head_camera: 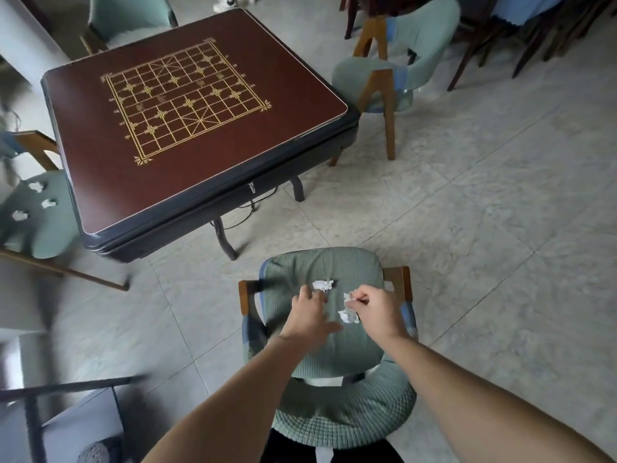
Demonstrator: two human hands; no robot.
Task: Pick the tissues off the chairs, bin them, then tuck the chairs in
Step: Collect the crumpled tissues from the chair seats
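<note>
From my head camera, my own forearms cover the near part of the green chair (320, 329) in front of me, and its backrest curves under them at the bottom edge, so I see little of the chair's legs. My left hand (312, 312) lies over the seat with fingers spread and fairly straight, its fingertips right beside one crumpled tissue (322, 284); whether they touch it I cannot tell. My right hand (375, 310) has its fingers curled and pinches a second tissue (348, 298) at thumb and forefinger; my knuckles hide part of it. A third tissue (347, 316) lies on the seat just beside that hand, partly under it.

That makes three tissues on this chair. Three more white tissue balls (36, 186) sit on the seat of the left chair (36, 225), which is cut off by the frame edge and blurred.

The counter (187, 128) is a square game table with a gold Chinese chess grid printed on its brown top; the small marks along the grid's edges are too fine to read. Two more green chairs stand around it: one at the far side (130, 18), cropped by the top edge, and one at the right (394, 71). I count four green chairs in all. Dark wooden chairs (534, 38) crowd the top right corner, cut off. A dark metal frame (33, 416) at the lower left is blurred and unclear.
</note>
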